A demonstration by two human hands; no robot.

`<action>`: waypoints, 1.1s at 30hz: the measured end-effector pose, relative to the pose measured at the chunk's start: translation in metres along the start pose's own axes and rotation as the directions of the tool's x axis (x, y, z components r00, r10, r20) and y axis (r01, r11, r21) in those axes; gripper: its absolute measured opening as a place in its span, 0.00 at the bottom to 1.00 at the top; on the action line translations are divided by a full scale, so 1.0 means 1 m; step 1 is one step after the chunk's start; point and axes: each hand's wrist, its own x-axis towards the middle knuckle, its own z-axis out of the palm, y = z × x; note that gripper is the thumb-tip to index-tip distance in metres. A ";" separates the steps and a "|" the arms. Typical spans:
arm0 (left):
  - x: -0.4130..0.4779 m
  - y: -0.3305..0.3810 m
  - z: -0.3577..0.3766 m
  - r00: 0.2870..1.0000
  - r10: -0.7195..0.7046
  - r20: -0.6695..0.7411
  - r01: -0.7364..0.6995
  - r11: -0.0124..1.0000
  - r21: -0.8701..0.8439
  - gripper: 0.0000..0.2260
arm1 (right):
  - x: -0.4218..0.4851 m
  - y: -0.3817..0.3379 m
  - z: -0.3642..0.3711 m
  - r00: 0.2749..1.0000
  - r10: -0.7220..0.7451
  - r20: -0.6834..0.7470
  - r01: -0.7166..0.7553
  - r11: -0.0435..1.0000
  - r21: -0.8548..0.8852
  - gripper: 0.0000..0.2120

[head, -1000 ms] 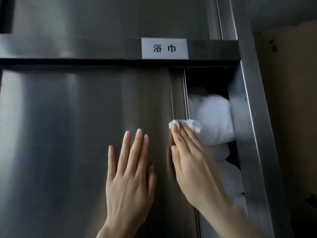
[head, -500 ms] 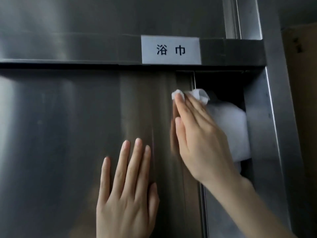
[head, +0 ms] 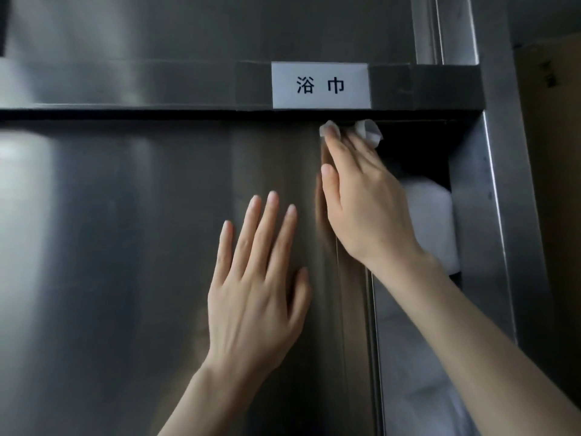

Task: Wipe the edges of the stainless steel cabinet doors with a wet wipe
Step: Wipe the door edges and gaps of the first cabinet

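The stainless steel cabinet door [head: 141,247] fills the left and middle, slid partly open. A white wet wipe [head: 369,130] sits at the top corner of the door's right edge, just under the horizontal rail. My right hand [head: 367,209] presses it there with straight fingers, and the wipe sticks out past the fingertips. My left hand [head: 254,284] lies flat on the door face, fingers spread and pointing up, left of the right hand.
A white label [head: 320,85] with black characters is stuck on the rail above. Folded white towels [head: 430,221] are stacked inside the open gap. The steel cabinet frame [head: 490,215] stands at the right, with a beige wall beyond it.
My right hand has slid the wipe up along the door's right edge, from mid-height to the top corner. My left hand has stayed flat on the door.
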 end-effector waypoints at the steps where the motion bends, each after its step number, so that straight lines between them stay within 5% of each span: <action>1: 0.010 0.001 0.000 1.000 -0.013 0.002 0.013 1.000 0.003 0.28 | -0.003 -0.001 0.001 1.000 0.001 -0.012 -0.001 1.000 0.005 0.21; 12: -0.018 0.009 0.009 1.000 -0.018 0.021 0.016 0.995 0.094 0.29 | -0.027 -0.002 0.001 1.000 0.016 -0.007 -0.016 1.000 0.012 0.21; 17: -0.077 0.028 0.017 0.999 -0.047 0.015 0.046 0.997 0.064 0.28 | -0.123 -0.014 0.007 0.998 0.047 -0.039 -0.043 0.994 0.096 0.21; 22: -0.158 0.040 0.023 0.999 -0.042 0.033 0.040 0.998 0.054 0.27 | -0.241 -0.027 -0.005 0.994 0.036 0.100 -0.045 0.995 0.086 0.20; 29: -0.185 0.045 0.021 0.998 -0.057 0.038 0.054 0.996 0.067 0.25 | -0.225 -0.028 0.002 0.994 0.100 0.035 -0.104 0.986 0.132 0.21; 33: -0.194 0.042 0.020 0.998 -0.042 0.049 0.040 0.998 0.041 0.24 | -0.303 -0.035 -0.002 0.988 0.100 0.121 -0.111 0.990 0.089 0.20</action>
